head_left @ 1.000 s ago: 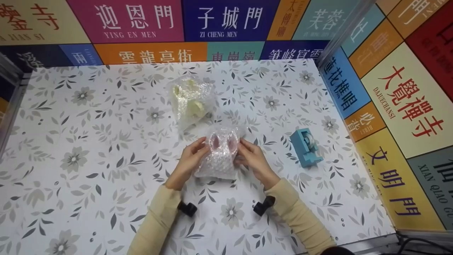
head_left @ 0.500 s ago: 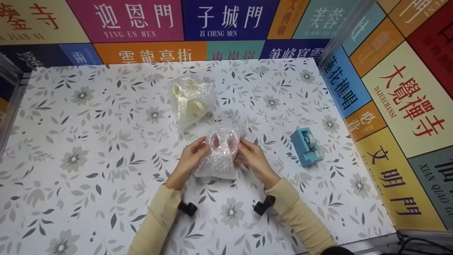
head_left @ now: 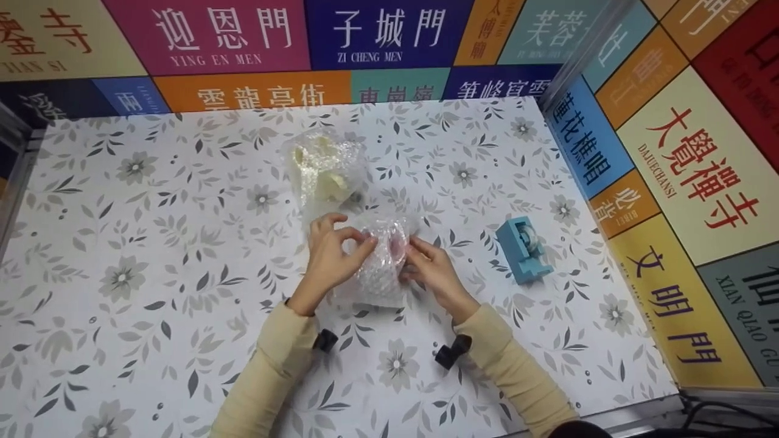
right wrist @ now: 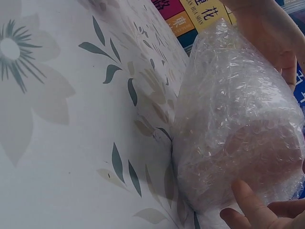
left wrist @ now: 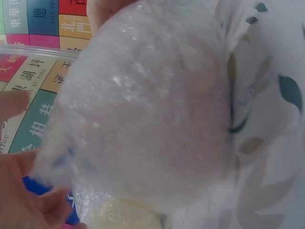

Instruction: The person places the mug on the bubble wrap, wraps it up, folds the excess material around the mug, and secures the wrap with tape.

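A bubble-wrapped bundle (head_left: 377, 277) sits on the table in front of me, with something pink showing through the clear wrap. What kind of thing lies inside cannot be made out. My left hand (head_left: 331, 252) is at the bundle's upper left, its thumb over the wrap and its index finger arched. In the left wrist view, the thumb and fingers (left wrist: 45, 205) are spread apart at the bundle's edge. My right hand (head_left: 435, 271) touches the right side, and its fingertips (right wrist: 244, 191) rest against the wrap in the right wrist view.
Behind the bundle lies another bubble-wrapped package (head_left: 325, 167) with pale yellow contents. A blue tape dispenser (head_left: 523, 249) stands to the right on the flower-patterned table (head_left: 201, 340). Panels with printed lettering (head_left: 389, 36) enclose the back and right side.
My left hand has lifted from the bundle's left side up and over its upper left part, covering one pink area. The right hand has stayed in place. The head view has shifted slightly.
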A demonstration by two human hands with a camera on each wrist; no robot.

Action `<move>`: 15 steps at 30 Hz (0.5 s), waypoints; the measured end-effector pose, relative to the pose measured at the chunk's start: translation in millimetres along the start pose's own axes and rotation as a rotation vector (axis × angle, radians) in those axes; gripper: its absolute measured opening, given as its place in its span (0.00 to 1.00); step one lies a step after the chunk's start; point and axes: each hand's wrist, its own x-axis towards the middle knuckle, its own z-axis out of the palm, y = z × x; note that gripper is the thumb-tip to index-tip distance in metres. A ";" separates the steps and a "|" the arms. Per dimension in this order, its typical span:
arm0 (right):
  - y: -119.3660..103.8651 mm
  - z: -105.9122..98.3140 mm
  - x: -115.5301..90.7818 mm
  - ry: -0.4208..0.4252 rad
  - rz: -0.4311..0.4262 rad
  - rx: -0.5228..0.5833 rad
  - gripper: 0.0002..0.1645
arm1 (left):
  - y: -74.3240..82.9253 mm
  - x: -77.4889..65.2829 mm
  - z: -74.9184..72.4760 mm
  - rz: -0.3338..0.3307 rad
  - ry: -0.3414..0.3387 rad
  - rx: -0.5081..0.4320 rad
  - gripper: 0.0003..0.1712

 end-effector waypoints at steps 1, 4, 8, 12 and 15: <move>0.2 0.0 -0.1 -0.001 -0.004 -0.005 0.26 | 1.0 1.4 1.3 -0.014 -0.038 0.006 0.18; 0.4 0.0 -0.4 -0.003 -0.010 -0.006 0.26 | 2.7 4.6 6.8 -0.080 -0.122 -0.001 0.20; 0.5 0.0 -0.4 -0.009 -0.017 -0.007 0.28 | 5.2 9.1 14.3 -0.167 -0.143 -0.034 0.23; 0.8 -0.5 -0.2 -0.015 -0.032 -0.023 0.29 | 9.4 13.5 18.3 -0.188 -0.137 -0.002 0.27; 1.3 -1.1 -0.1 -0.017 -0.035 -0.031 0.28 | 10.3 14.0 20.0 -0.158 -0.132 0.015 0.26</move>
